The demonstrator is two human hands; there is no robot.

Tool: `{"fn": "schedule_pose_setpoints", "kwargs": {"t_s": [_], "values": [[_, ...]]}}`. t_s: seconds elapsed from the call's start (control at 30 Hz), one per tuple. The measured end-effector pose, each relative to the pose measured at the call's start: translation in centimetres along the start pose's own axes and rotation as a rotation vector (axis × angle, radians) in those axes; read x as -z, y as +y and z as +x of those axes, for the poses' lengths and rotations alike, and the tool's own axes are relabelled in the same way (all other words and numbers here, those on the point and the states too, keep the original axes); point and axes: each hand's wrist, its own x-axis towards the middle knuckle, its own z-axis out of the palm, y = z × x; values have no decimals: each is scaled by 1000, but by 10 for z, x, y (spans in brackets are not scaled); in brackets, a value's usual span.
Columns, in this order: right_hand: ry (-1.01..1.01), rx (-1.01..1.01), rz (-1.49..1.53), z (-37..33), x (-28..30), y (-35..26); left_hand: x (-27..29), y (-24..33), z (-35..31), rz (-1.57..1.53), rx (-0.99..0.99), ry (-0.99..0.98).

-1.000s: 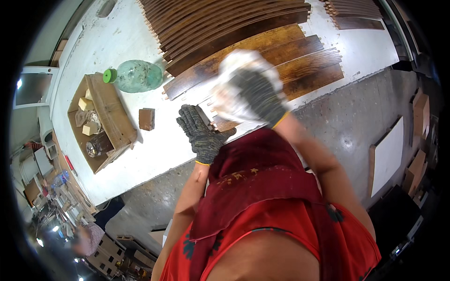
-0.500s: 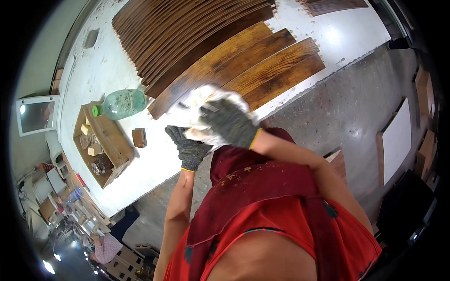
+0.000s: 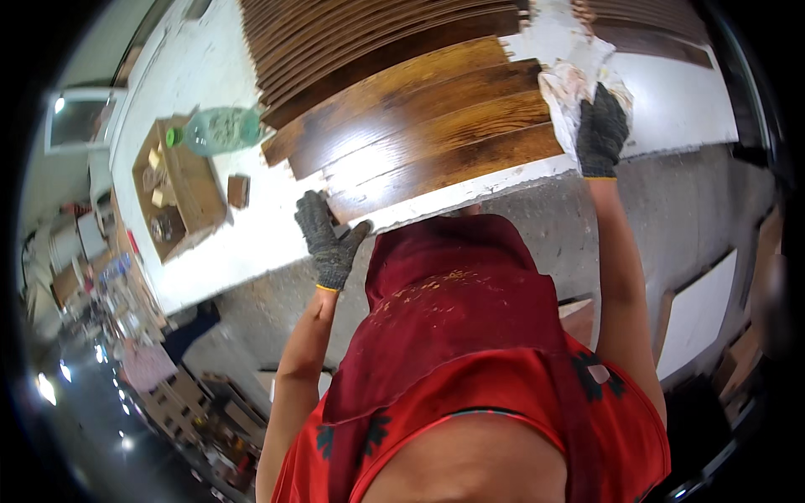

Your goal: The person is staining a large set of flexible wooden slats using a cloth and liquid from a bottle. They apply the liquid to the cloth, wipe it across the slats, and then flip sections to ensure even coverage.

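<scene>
Several brown wooden floorboards (image 3: 436, 138) lie side by side at the near edge of the white table (image 3: 671, 109), glossy with reflected light. My right hand (image 3: 604, 130), in a dark knitted glove, presses on a stained, crumpled white rag (image 3: 563, 96) and holds it at the boards' right ends. My left hand (image 3: 325, 239), gloved alike, has thumb and fingers spread apart. It rests at the table's front edge beside the left end of the nearest board, with no object visible in it.
More dark boards (image 3: 369, 54) lie in close rows behind, and others (image 3: 654, 42) at the far right. To the left are a green-capped plastic bottle (image 3: 222, 131), a cardboard box (image 3: 197, 197) holding small items, and a small brown block (image 3: 238, 191). A white panel (image 3: 696, 318) leans at right.
My right hand has swept the rag from the boards' left part to their right ends. My left hand has come away from the rag and spread open. The view has shifted.
</scene>
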Motion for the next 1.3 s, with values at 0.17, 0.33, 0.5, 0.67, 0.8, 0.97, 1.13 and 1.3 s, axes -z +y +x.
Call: {"fn": "schedule_pose_setpoints", "kwargs": {"t_s": [0.17, 0.33, 0.5, 0.67, 0.8, 0.97, 1.13, 1.3], "values": [[33, 131, 273, -11, 13, -10, -16, 17, -23, 10, 211, 92], [-168, -441, 1233, -9, 35, 20, -5, 22, -21, -293, 418, 181], [-499, -35, 1230, -2, 59, -15, 12, 9, 23, 35, -131, 92], [-457, 694, 471, 6, 77, -80, -11, -2, 21, 116, 42, 43], [-550, 799, 354, -1, 73, -126, -14, -2, 19, 80, 78, 75], [-356, 908, 622, -33, 63, -270, -6, -1, 24, 47, 16, 78], [-472, 967, 713, -34, 64, -329, -13, -11, 19, -2, 103, 157], [-208, 589, 472, -14, 35, -160, -13, -10, 18, 86, 154, 105]]}}
